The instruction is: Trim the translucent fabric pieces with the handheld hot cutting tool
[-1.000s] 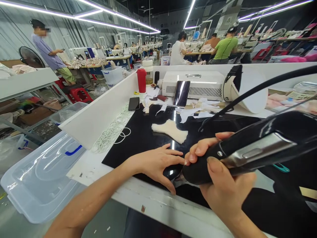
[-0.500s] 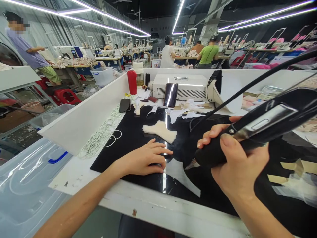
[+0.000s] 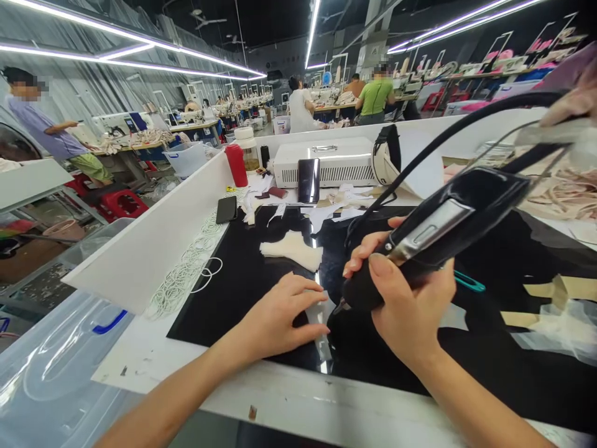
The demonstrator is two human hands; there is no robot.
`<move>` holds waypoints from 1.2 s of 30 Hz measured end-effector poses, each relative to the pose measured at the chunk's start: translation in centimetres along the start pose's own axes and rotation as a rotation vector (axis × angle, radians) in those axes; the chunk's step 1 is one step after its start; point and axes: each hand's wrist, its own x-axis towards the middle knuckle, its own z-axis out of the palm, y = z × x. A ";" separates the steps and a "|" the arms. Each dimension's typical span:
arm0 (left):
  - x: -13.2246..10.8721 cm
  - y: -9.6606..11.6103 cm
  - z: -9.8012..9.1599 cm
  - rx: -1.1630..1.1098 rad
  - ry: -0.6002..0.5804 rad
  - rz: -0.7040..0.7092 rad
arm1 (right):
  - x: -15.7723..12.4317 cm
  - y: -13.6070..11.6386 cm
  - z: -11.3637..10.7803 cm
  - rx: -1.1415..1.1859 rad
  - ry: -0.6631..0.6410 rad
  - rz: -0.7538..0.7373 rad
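My left hand (image 3: 291, 314) lies palm down with its fingers spread, touching a thin translucent strip (image 3: 323, 345) on the black mat (image 3: 224, 298). In my right hand (image 3: 410, 292) is a black corded hand tool (image 3: 433, 230) with a silver switch plate, gripped with the thumb on top. Its small metal tip points down at the mat, just right of the strip. Beyond my left hand sits a thick cream pad (image 3: 293, 250). Part of another pale sheet (image 3: 453, 317) shows beside my right wrist, and a teal loop-shaped item (image 3: 469, 282) lies behind it.
White elastic loops (image 3: 181, 280) heap along the left wall. At the back are a phone (image 3: 308, 180), a vented white box (image 3: 326, 165), paper scraps (image 3: 326, 214) and a red cup (image 3: 236, 165). Taped plastic (image 3: 559, 323) lies right. A blurred pinkish shape (image 3: 571, 118) enters upper right.
The view has shifted. My right hand and the tool have come left, and the left hand's fingers now rest on the strip. The teal item and the blurred shape at upper right have come into view.
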 end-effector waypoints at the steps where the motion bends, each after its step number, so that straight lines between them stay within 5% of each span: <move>1: 0.0 0.3 0.2 -0.008 -0.035 -0.008 | 0.0 0.1 0.2 0.008 0.004 0.009; 14: -0.5 0.2 0.3 -0.027 -0.190 -0.082 | -0.5 0.6 0.5 0.016 -0.002 0.026; 36: -0.6 -0.3 0.4 -0.046 -0.172 -0.014 | -1.7 -0.2 0.6 0.066 -0.052 0.077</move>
